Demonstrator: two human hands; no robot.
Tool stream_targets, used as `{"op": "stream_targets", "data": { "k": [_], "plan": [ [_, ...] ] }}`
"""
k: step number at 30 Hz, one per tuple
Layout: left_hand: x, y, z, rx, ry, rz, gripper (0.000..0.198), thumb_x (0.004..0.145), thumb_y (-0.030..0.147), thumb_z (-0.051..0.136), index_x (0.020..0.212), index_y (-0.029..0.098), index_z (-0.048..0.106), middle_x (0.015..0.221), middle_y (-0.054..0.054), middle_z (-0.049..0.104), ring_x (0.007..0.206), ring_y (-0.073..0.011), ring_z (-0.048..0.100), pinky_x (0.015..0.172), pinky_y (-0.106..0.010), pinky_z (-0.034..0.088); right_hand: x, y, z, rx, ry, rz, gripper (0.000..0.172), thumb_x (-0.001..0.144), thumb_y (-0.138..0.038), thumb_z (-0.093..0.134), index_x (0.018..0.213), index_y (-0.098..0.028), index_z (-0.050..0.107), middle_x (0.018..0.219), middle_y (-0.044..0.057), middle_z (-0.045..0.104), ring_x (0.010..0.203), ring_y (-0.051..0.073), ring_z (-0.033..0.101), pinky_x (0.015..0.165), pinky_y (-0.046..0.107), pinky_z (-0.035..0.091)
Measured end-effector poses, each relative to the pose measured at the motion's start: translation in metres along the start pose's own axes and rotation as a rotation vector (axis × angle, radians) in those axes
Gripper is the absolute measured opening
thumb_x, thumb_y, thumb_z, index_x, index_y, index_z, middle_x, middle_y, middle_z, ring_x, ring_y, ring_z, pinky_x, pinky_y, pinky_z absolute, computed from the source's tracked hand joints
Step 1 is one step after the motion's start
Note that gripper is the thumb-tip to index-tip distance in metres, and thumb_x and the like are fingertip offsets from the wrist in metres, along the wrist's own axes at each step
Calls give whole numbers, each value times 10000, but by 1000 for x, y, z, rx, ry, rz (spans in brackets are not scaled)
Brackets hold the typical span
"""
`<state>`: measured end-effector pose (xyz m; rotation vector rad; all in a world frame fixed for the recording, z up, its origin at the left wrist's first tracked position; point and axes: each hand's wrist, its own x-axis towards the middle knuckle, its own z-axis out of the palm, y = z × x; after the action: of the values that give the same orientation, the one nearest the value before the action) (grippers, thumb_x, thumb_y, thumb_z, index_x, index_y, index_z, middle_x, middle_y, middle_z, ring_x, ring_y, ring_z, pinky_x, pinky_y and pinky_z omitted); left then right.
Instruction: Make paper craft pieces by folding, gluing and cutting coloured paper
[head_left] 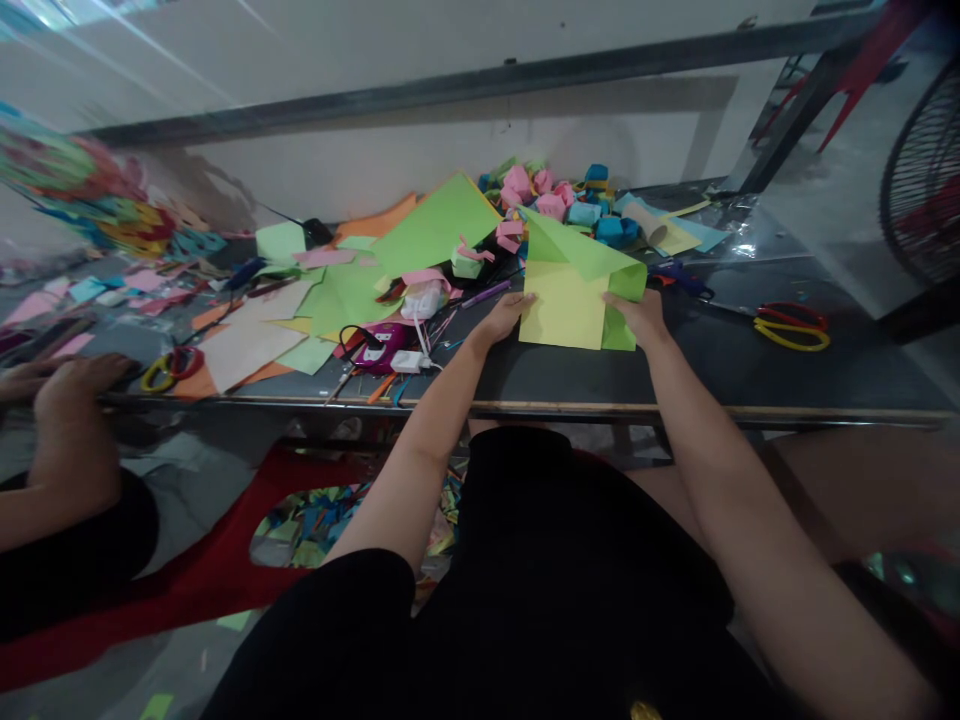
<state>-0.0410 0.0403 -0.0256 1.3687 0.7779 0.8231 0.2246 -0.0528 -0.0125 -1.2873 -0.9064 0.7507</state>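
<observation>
A yellow paper sheet (562, 305) lies on the dark table (720, 360) with a green sheet (589, 255) folded over its top and right side. My left hand (504, 318) rests flat on the yellow sheet's left edge, fingers stretched out. At the sheet's lower right corner my right hand (639, 315) presses down where the green paper wraps round, fingers closed on the fold.
Loose coloured sheets (345, 295), a purple-white tool (379, 348) and cables lie to the left. Folded pink and blue paper boxes (570, 205) pile at the back. Red-yellow scissors (791, 325) lie right, another pair (171, 368) left. Another person's hand (75, 385) grips the table edge at far left.
</observation>
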Motion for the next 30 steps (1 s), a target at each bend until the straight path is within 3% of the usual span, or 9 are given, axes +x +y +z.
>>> {"op": "stream_targets", "data": {
  "k": [8,14,17,21,25,30],
  "plan": [
    [-3,0,6,111,93,66,446,835,593,794,787,162,688,667,-51,714,650,-189,696,733,-349,609,6,-7,-4,79,-67,123,429,472,-294,992,798,-188,735,1002,126,813,1021,375,766,941,572,645],
    [-12,13,-1,138,51,0,362,845,484,812,800,138,713,695,-86,718,699,-228,714,795,-404,604,8,-2,-6,15,3,66,447,491,-323,965,855,-173,754,986,113,814,998,357,772,902,528,650],
    [-20,19,-12,160,37,-66,313,838,421,826,778,131,726,679,-88,714,615,-192,678,718,-368,589,5,-1,-6,-125,4,66,427,435,-294,968,784,-174,754,876,84,806,919,353,770,865,513,652],
    [-24,18,-23,182,-83,-171,265,769,351,870,707,131,738,649,-89,718,552,-170,652,590,-308,540,0,-5,-4,-212,-21,101,378,398,-262,966,671,-183,717,755,57,769,785,315,750,787,478,654],
    [-20,19,-22,155,-95,-191,246,790,331,842,683,150,715,609,-46,671,493,-135,591,640,-341,565,-7,-10,-5,-119,-96,114,333,463,-297,929,704,-185,728,768,40,772,778,293,745,761,459,650],
    [-11,21,-12,98,-43,-88,226,814,359,824,869,163,725,762,-49,731,626,-161,669,772,-383,606,-9,-14,-7,-151,-134,71,393,469,-280,939,786,-176,732,907,92,798,955,346,756,879,500,638]
  ]
}}
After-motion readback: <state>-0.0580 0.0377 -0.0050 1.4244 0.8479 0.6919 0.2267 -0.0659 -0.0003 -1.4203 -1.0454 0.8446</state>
